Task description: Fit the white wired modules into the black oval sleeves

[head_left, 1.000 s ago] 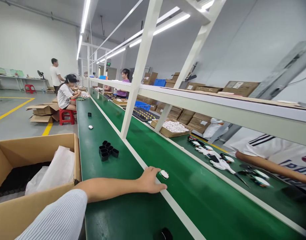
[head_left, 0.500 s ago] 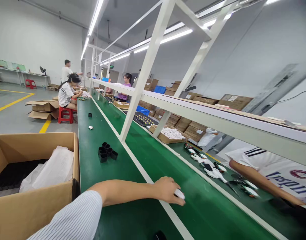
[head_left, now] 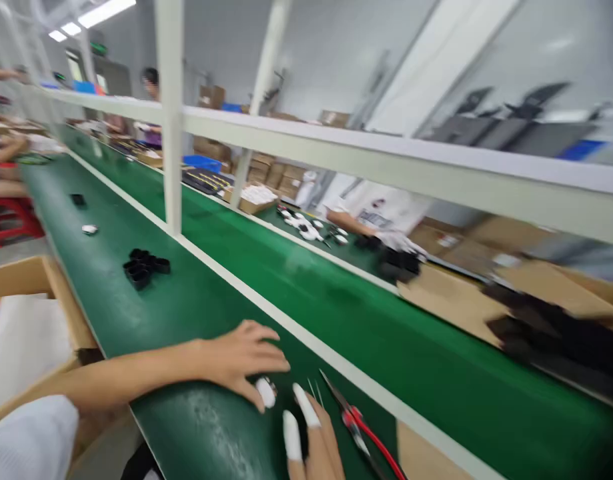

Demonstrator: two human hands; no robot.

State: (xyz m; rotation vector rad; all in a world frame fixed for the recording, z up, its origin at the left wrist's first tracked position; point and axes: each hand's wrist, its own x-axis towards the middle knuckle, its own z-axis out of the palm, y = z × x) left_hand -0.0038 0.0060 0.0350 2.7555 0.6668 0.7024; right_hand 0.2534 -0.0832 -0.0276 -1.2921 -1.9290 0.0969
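My left hand (head_left: 241, 360) is over the green bench, fingers spread, with nothing gripped. Just beyond its thumb is a small white rounded piece (head_left: 267, 393) with a darker edge. My right hand (head_left: 313, 440) is at the lower middle, white covers on two fingertips. A dark part (head_left: 301, 421) shows between those fingers; it is mostly hidden and blurred. Beside the right hand lie red-handled pliers (head_left: 353, 420), tips pointing away, and thin pale wires or pins show near their tips.
Black open-topped cases (head_left: 142, 267) stand clustered on the bench (head_left: 206, 433), with a white piece (head_left: 89, 229) farther back. A cardboard box (head_left: 61, 300) stands at left. The green belt (head_left: 336, 293) runs beyond a pale rail. A co-worker's arm (head_left: 346, 220) is across it.
The view has swung right and down. My left hand has drawn back from the belt, and the white piece is now beside its opened fingers. My right hand and the pliers have come into view.
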